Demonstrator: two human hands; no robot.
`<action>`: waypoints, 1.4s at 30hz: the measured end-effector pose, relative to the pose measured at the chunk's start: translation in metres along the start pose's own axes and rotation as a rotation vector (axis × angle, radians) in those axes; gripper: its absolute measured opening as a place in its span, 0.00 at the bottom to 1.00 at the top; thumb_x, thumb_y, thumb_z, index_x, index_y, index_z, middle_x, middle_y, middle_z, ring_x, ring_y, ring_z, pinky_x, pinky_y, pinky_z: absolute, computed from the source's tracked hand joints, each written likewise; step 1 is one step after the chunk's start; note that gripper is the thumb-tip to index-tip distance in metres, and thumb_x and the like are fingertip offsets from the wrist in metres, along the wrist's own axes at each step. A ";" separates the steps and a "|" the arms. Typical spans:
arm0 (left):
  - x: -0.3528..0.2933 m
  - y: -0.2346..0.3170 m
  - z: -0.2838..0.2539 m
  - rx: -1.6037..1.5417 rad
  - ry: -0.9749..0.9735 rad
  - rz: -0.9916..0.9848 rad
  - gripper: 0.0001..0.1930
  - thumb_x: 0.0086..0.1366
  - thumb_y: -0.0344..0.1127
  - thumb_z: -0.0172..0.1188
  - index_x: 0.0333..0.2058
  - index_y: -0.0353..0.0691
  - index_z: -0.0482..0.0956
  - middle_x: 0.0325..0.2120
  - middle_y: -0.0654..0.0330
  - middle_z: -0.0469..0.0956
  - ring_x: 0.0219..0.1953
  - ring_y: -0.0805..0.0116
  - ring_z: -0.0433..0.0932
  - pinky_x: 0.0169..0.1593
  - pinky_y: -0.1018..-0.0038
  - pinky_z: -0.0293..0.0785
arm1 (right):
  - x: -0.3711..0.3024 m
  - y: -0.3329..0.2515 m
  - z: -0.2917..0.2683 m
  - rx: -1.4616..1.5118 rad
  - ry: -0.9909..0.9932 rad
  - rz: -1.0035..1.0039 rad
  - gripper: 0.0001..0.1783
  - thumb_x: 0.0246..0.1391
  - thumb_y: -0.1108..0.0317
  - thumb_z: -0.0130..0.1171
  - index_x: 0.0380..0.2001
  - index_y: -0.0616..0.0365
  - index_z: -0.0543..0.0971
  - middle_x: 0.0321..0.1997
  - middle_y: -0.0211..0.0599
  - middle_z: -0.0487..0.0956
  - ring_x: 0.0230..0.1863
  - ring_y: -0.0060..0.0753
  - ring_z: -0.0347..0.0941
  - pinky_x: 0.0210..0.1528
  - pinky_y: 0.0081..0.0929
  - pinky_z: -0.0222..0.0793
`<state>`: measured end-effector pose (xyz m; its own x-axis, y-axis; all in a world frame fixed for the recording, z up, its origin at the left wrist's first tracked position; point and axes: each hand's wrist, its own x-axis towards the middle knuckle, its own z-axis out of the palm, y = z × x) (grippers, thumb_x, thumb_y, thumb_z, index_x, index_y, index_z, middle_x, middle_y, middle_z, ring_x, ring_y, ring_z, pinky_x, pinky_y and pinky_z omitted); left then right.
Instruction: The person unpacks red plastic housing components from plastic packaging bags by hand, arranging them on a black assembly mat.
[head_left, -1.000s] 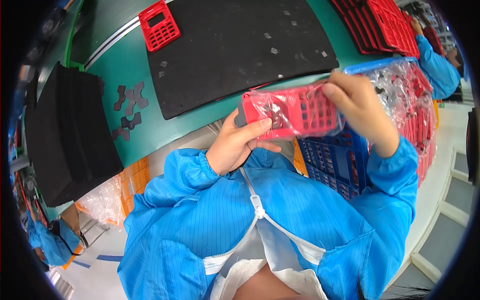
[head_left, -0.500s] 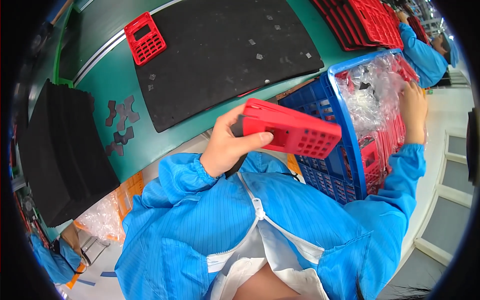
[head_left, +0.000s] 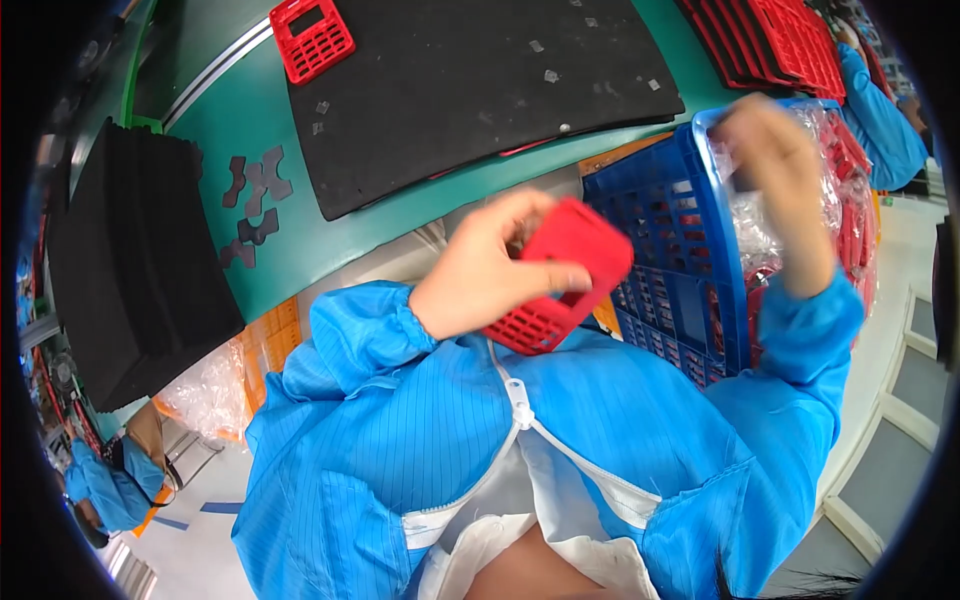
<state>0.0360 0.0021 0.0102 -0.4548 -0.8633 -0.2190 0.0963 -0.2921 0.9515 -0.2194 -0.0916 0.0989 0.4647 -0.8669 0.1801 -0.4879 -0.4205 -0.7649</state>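
Observation:
My left hand grips a red plastic keypad housing in front of my chest, thumb across its face. The housing is tilted, with its rows of key holes toward my jacket; whether a second shell lies behind it I cannot tell. Over the near-left rim of a blue plastic basket hovers my right hand, its fingers smeared by motion. Clear plastic bags and more red parts fill the basket.
A black foam mat covers much of the green table, with another red housing at its far-left corner. Left are dark cut-out pieces and a black foam stack. Red panels and another person's blue sleeve are far right.
My left hand has turned the red housing, so its key holes now point down-left instead of right. My right hand has moved from inside the basket leftward to its rim. The view has shifted slightly.

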 end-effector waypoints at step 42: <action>0.034 0.095 -0.065 -0.338 0.491 0.397 0.22 0.68 0.52 0.47 0.54 0.48 0.60 0.40 0.61 0.72 0.40 0.68 0.76 0.38 0.67 0.77 | 0.104 -0.063 0.108 -0.335 -0.004 -0.550 0.22 0.38 0.61 0.70 0.36 0.59 0.74 0.50 0.42 0.71 0.44 0.46 0.74 0.42 0.34 0.72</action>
<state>0.0873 -0.0817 0.0790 0.1150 -0.9932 -0.0174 0.4774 0.0399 0.8778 -0.0607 -0.1268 0.0990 0.7151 -0.5005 0.4881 -0.3818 -0.8645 -0.3271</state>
